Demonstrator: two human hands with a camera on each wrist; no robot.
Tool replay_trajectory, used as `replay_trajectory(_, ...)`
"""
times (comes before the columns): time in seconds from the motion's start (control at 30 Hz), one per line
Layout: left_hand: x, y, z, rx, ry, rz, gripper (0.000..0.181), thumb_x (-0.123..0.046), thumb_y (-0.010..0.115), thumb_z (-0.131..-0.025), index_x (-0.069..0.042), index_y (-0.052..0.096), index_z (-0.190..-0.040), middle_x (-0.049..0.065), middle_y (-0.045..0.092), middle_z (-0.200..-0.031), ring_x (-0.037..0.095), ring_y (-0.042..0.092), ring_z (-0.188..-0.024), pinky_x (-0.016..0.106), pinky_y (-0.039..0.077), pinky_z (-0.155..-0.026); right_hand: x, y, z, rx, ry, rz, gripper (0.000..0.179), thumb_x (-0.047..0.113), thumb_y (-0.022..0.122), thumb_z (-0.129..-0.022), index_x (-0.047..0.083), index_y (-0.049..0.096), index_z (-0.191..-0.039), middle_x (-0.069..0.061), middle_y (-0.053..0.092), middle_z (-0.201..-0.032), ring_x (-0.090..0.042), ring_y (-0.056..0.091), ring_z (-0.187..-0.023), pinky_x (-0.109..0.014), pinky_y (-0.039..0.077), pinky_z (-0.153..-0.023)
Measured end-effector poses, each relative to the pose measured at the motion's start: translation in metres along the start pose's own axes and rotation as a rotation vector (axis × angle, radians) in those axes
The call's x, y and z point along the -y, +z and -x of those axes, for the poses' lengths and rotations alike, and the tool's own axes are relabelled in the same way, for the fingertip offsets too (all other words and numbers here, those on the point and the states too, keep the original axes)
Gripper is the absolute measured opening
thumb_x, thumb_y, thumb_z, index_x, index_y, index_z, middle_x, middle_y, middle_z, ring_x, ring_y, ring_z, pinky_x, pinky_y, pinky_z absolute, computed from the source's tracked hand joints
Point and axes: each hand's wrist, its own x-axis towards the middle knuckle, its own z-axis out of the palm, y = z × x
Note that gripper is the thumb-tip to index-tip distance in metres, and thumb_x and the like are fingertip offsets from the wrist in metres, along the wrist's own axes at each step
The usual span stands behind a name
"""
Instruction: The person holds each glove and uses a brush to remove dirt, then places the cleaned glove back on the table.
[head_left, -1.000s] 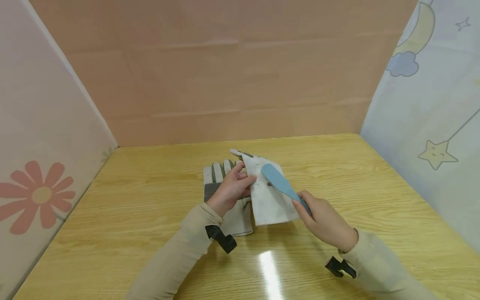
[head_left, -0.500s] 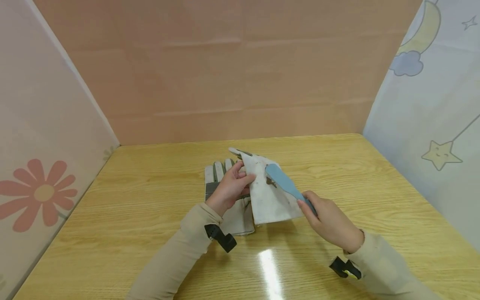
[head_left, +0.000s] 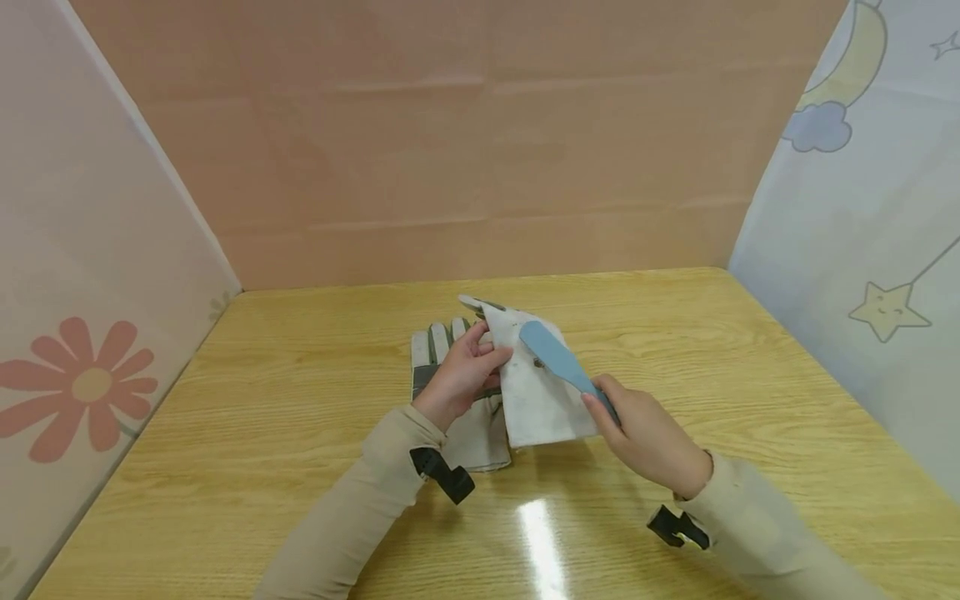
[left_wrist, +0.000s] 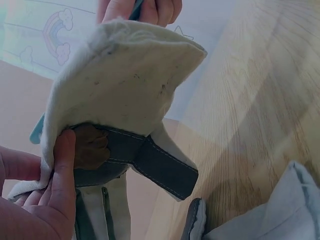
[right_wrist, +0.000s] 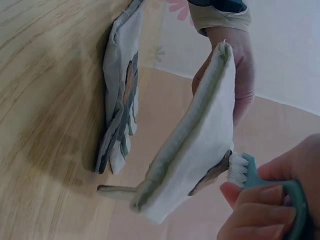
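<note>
Surface: pale wood grain is running across it, and a bright streak of light is shining on the side nearest the person.
Backdrop: creased orange-brown sheeting is rising behind the surface.
Side panels: the left panel is showing a red flower; the right panel is showing a moon, a blue cloud and a smiling star.
Held glove: it is hanging at a tilt above the surface, between the person's two hands, its whitish cuff facing the person.
Left hand: its thumb and fingers are pinching one edge of the held glove, the thumb lying on the whitish side and the fingers reaching round behind.
Right hand: its fingers are curling round the handle of a blue brush.
Bristles: these white tufts are touching a brown patch on the whitish side of the held glove.
Dark band: it is crossing the other side of the held glove, and a brown smear is sitting on it, right beside a left fingertip.
Second glove: it is lying on the surface beneath the left hand, partly hidden, its own fingers pointing toward the backdrop.
Sleeves: beige cloth is covering both forearms, and a black mount is sitting at each wrist.
</note>
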Motion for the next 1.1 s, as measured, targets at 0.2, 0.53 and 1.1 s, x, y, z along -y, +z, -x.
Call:
replay_trajectory(0.2,-0.0016,-0.0006,0.0004,-0.024,-0.012,0.011,0.049,-0.006,0.051,-0.095,-0.017,0.037,-0.141,0.022,0.059,-0.124,0.007,0.064,-0.074,0.028,0.053,-0.073,-0.0032,-0.0015,0.0047,0.012,0.026,-0.002,0.015,0.012,0.043,-0.099,0.002,0.051,-0.091,0.007,0.032,-0.058,0.003,0.022,-0.046,-0.018,0.029,-0.041)
replay_trajectory(0.53,-0.0021,-0.0014,-0.0007,-0.025,-0.007,0.008,0.05,-0.007,0.05,-0.095,-0.016,0.035,-0.142,0.021,0.059,-0.125,0.008,0.064,-0.078,0.033,0.053,-0.08,-0.0013,-0.0049,0.0051,-0.019,0.002,-0.004,0.015,0.011,0.042,-0.099,0.002,0.051,-0.092,0.006,0.031,-0.058,0.004,0.02,-0.046,-0.018,0.029,-0.042)
replay_trajectory(1.1,-0.0039,-0.003,-0.0006,-0.036,-0.017,0.017,0.052,-0.008,0.051,-0.095,-0.017,0.033,-0.143,0.019,0.058,-0.127,0.008,0.065,-0.078,0.038,0.051,-0.086,-0.0015,-0.0016,0.0066,0.025,0.049,-0.006,0.018,0.014,0.04,-0.1,0.0,0.051,-0.094,0.006,0.032,-0.057,0.003,0.021,-0.045,-0.018,0.029,-0.041)
